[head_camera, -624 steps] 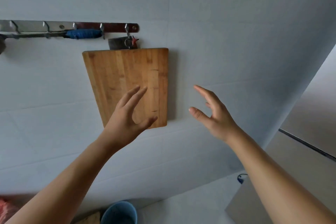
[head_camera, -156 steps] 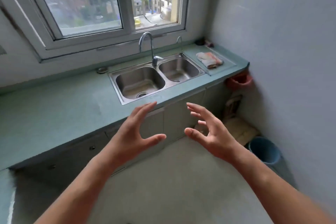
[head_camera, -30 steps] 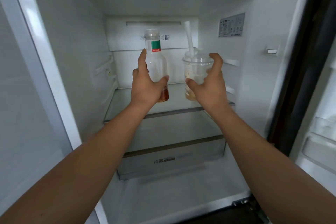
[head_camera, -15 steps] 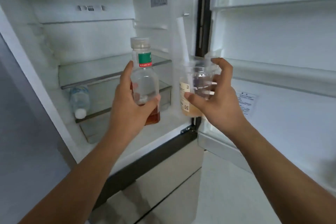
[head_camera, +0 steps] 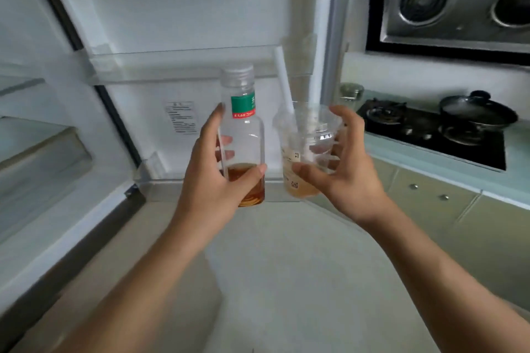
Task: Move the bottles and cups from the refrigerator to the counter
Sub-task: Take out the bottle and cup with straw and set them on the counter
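My left hand (head_camera: 212, 180) grips a clear plastic bottle (head_camera: 243, 129) with a green label, a grey cap and a little amber liquid at the bottom. My right hand (head_camera: 341, 172) holds a clear plastic cup (head_camera: 307, 149) with a lid, a white straw and some pale brown drink. Both are held upright in mid air in front of the open refrigerator door (head_camera: 200, 37). The pale green counter (head_camera: 430, 160) runs along the right.
The refrigerator's inside (head_camera: 34, 137) with its shelves is at the left. On the counter sit a black gas hob (head_camera: 424, 129), a lidded dark pot (head_camera: 476, 112) and a glass jar (head_camera: 351, 92). A range hood (head_camera: 453, 0) hangs above. Green cabinets stand below the counter.
Since a second ago both hands have drawn the bottle and cup out of the refrigerator shelf, and my view has swung right, past the door toward the counter and hob.
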Demonstrator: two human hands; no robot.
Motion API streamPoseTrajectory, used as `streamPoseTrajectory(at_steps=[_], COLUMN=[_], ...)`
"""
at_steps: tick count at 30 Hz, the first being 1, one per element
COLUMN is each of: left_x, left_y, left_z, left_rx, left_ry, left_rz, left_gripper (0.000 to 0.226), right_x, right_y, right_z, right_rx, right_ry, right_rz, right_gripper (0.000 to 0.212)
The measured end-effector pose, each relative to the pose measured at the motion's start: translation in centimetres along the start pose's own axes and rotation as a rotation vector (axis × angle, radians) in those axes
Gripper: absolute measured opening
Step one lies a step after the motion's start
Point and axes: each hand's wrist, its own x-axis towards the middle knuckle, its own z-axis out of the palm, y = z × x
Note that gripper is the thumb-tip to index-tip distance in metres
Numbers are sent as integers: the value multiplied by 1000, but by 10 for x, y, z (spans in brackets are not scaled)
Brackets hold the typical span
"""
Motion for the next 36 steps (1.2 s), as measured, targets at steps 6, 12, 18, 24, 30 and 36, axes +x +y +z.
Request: streamPoseTrajectory(at_steps=[6,12,18,24,30,36], left_x=[8,8,4,20,62,123], left_y=[45,93,129,153,157,146], left_z=[144,297,422,515,612,720], left_rx=[-106,-197,-270,-316,-370,-422], left_ry=[-232,-396,-558,-663,-756,-860], left_rz=[91,143,191,243,236,270], left_gripper=[96,98,97,97,97,96], right_x=[-24,-46,-71,-73,-46,10], right_y=[56,109,150,191,244,308], right_z=[-130,-275,-387,-459,-513,-564], right_rx=[-78,-163,-228,-288,-356,-394], right_ry=[168,325,452,574,653,746], right_rz=[69,145,233,290,359,451], right_gripper=[90,89,90,91,91,91])
